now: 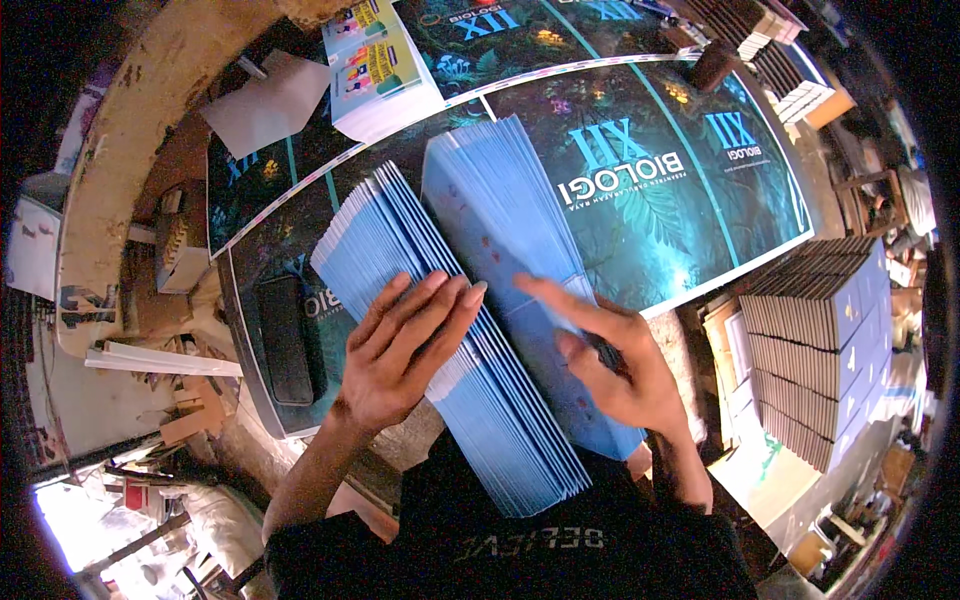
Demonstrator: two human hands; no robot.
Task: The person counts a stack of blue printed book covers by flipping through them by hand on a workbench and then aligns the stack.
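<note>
A thick stack of thin blue booklets [510, 400] lies aslant in front of my body, its many edges fanned out in steps. On its right side a broad blue cover face [495, 240] with small reddish marks is turned up. My left hand [405, 345] rests flat across the fanned edges, fingers stretched out and close together. Over the blue cover is my right hand [610, 360], slightly blurred, with the index finger extended and the thumb apart. Nothing shows between its fingers; whether the fingertip touches the cover, I cannot tell.
Large dark teal printed sheets [640, 190] cover the table under the stack. A black phone-like slab [287, 340] lies at left. Books with yellow covers [385, 85] stand behind. A dark cylinder [713, 66] sits at the far right. Tall book piles [815, 350] rise to my right.
</note>
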